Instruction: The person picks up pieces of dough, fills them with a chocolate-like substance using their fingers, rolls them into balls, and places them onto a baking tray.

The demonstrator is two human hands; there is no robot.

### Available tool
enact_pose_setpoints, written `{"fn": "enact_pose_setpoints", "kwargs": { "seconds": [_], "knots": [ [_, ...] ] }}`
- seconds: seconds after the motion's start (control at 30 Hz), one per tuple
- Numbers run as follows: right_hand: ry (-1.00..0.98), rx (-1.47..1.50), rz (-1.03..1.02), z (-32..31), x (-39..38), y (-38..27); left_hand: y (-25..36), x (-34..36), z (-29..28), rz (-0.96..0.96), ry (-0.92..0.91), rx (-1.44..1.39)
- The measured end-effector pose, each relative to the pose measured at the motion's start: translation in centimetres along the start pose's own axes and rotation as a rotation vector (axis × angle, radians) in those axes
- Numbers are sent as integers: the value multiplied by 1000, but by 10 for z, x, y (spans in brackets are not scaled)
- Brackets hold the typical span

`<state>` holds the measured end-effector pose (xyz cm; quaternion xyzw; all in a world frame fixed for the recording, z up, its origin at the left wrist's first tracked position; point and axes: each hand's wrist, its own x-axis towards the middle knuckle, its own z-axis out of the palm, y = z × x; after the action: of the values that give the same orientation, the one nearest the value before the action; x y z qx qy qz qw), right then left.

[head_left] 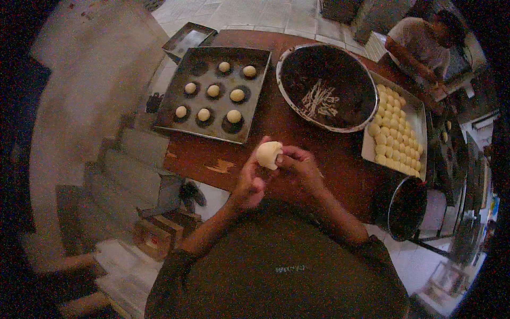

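Observation:
A pale, round piece of dough (269, 154) is held up between my two hands, over the near edge of the brown table. My left hand (251, 178) cups it from the left and below, the fingers curled behind it. On the other side my right hand (300, 165) pinches the dough's edge with thumb and fingertips, where the edge looks folded. Beyond my left hand lies a dark square baking tray (175, 119) with several dough balls (213, 91) spaced in its round hollows; the far-left hollow holds none.
A big round basin (281, 90) with a dark filling and pale sticks stands at the far middle. Right of it, a shallow box (425, 127) holds many packed dough balls (393, 127). A dark bucket (406, 207) stands at the right corner. Another person (419, 45) works at the far right.

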<state>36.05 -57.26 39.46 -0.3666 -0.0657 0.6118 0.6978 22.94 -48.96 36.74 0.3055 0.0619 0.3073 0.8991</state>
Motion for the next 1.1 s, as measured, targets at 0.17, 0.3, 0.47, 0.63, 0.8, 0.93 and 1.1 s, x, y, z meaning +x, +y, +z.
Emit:
{"fn": "enact_pose_setpoints", "kwargs": {
  "seconds": [0.17,0.3,0.47,0.63,0.8,0.93,1.1],
  "knots": [
    [89,-697,-363,-25,40,77,5,15,-22,-96,259,339],
    [-250,-1218,-459,2,8,29,-5,16,-63,-73,396,167],
    [-113,-1415,-686,30,-14,4,3,4,-97,-16,184,954],
    [-153,-1374,-831,28,10,12,40,-3,-44,99,11,1414],
    [58,-548,-72,-16,15,21,47,-6,-34,443,46,1345],
    [58,-105,101,-15,17,25,37,-5,-44,546,-12,1576],
    [131,-113,79,-11,11,34,33,-13,-27,638,20,1801]
  ]
}}
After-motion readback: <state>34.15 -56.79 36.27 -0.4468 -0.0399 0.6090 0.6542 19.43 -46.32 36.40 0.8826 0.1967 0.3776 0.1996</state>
